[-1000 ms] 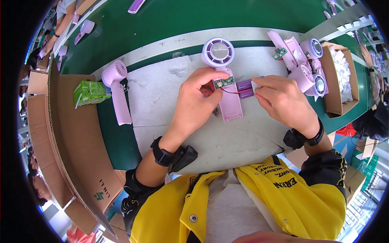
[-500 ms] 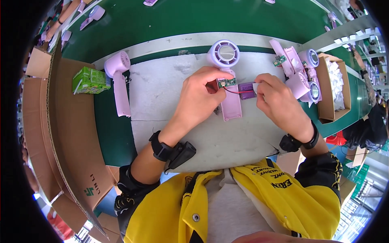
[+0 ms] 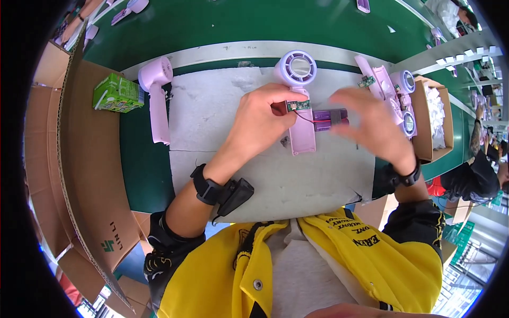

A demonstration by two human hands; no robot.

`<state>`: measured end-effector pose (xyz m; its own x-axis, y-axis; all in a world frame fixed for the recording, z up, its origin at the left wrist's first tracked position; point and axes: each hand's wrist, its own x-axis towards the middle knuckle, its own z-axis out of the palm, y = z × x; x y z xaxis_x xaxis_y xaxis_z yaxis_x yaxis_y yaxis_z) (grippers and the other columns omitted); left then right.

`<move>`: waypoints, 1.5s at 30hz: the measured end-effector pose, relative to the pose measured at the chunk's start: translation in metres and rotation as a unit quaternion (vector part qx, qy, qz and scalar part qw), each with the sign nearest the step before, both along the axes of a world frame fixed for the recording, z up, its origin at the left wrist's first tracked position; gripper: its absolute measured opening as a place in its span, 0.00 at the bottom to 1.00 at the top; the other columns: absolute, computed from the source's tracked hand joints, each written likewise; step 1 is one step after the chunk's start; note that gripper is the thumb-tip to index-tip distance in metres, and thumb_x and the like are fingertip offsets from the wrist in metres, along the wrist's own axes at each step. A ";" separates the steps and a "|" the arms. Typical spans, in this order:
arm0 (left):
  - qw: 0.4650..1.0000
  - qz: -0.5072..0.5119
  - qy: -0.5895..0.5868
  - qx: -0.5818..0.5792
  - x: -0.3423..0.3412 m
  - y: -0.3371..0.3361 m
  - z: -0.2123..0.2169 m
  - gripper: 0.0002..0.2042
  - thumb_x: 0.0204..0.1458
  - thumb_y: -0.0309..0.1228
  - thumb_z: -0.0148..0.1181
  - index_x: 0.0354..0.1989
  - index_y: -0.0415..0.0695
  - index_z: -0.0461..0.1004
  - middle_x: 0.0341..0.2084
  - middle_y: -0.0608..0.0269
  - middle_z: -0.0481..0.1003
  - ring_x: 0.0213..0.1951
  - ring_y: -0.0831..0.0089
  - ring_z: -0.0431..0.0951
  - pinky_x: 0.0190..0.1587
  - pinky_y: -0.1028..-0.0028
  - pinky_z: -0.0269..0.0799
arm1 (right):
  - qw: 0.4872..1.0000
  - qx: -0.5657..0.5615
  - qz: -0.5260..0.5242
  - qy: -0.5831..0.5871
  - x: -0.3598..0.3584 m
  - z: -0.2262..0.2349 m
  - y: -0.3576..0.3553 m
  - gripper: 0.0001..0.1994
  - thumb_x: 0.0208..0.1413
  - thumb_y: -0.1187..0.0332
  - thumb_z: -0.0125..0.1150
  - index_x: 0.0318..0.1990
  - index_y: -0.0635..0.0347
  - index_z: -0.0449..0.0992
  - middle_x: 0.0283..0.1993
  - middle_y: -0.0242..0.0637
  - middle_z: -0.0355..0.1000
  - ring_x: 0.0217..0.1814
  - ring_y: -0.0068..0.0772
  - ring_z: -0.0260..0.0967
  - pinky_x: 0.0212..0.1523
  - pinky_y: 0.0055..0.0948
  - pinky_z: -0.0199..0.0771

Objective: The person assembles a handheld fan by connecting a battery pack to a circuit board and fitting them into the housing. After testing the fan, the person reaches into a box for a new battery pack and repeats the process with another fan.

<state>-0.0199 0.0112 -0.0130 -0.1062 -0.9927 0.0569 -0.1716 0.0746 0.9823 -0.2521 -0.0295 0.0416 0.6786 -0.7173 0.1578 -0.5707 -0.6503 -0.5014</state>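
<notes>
A lilac handheld fan with a round head [image 3: 297,68] lies in front of me, its handle [image 3: 303,139] pointing toward me. My left hand [image 3: 263,117] is closed, thumb and fingers pinching a small green circuit board [image 3: 300,105] over the handle. Thin red and black wires run from the board to a purple battery pack [image 3: 322,120] beside the handle. A dark grey patch [image 3: 335,117] lies across the pack. My right hand [image 3: 374,124], blurred by motion, is just right of the battery, thumb and forefinger apart with nothing visible between them.
Another lilac fan [image 3: 157,103] and a green drink carton [image 3: 117,94] are at left, beside a large cardboard box [image 3: 101,175]. Several fan parts [image 3: 389,87] lie at right, next to a small carton [image 3: 427,127] of white pieces. A white sheet [image 3: 212,114] covers the green bench.
My right hand has let go at the battery's right end and moved right, its fingers spreading. The battery's dark grey patch now shows. My left hand keeps its pinch.
</notes>
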 end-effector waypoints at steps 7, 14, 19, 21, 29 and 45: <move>1.000 -0.009 -0.008 -0.008 0.005 -0.003 0.008 0.16 0.42 0.17 0.60 0.42 0.44 0.82 0.38 0.61 0.79 0.30 0.75 0.79 0.35 0.77 0.76 | 0.986 0.148 0.061 -0.055 -0.004 -0.017 -0.004 0.20 0.39 0.76 0.74 0.44 0.65 0.77 0.45 0.43 0.75 0.45 0.36 0.74 0.44 0.28 0.75; 0.998 -0.019 -0.055 -0.015 0.007 -0.003 0.015 0.18 0.42 0.18 0.63 0.44 0.46 0.82 0.38 0.60 0.79 0.30 0.74 0.79 0.35 0.77 0.76 | 0.864 0.495 0.037 -0.083 -0.011 -0.016 -0.006 0.21 0.47 0.80 0.69 0.50 0.67 0.73 0.44 0.40 0.75 0.42 0.34 0.76 0.42 0.31 0.77; 0.996 -0.024 -0.076 -0.030 0.008 -0.003 0.019 0.18 0.42 0.19 0.64 0.44 0.47 0.82 0.38 0.59 0.79 0.30 0.73 0.80 0.36 0.77 0.77 | 0.699 0.670 0.045 -0.244 -0.007 -0.005 -0.002 0.36 0.45 0.84 0.65 0.64 0.62 0.59 0.47 0.41 0.71 0.42 0.38 0.77 0.41 0.33 0.79; 0.994 -0.019 -0.101 -0.041 0.007 -0.001 0.020 0.18 0.41 0.19 0.65 0.44 0.46 0.82 0.38 0.57 0.79 0.30 0.72 0.80 0.35 0.76 0.77 | 0.648 0.682 0.105 -0.323 -0.009 -0.005 0.001 0.43 0.42 0.85 0.66 0.68 0.60 0.51 0.49 0.43 0.69 0.41 0.40 0.78 0.41 0.34 0.80; 0.979 -0.017 -0.170 -0.114 0.006 -0.002 0.018 0.18 0.39 0.20 0.66 0.43 0.45 0.82 0.38 0.52 0.78 0.28 0.67 0.81 0.33 0.72 0.79 | 0.676 0.683 0.085 -0.263 -0.011 -0.002 -0.009 0.44 0.35 0.80 0.73 0.65 0.61 0.58 0.55 0.41 0.64 0.51 0.41 0.73 0.50 0.36 0.76; 0.970 -0.053 -0.183 -0.149 0.010 -0.002 0.019 0.16 0.45 0.23 0.66 0.46 0.44 0.80 0.41 0.48 0.77 0.32 0.59 0.81 0.35 0.70 0.77 | 0.886 0.424 0.080 -0.168 0.001 -0.015 0.006 0.40 0.33 0.74 0.78 0.60 0.61 0.66 0.59 0.35 0.64 0.56 0.29 0.63 0.56 0.31 0.65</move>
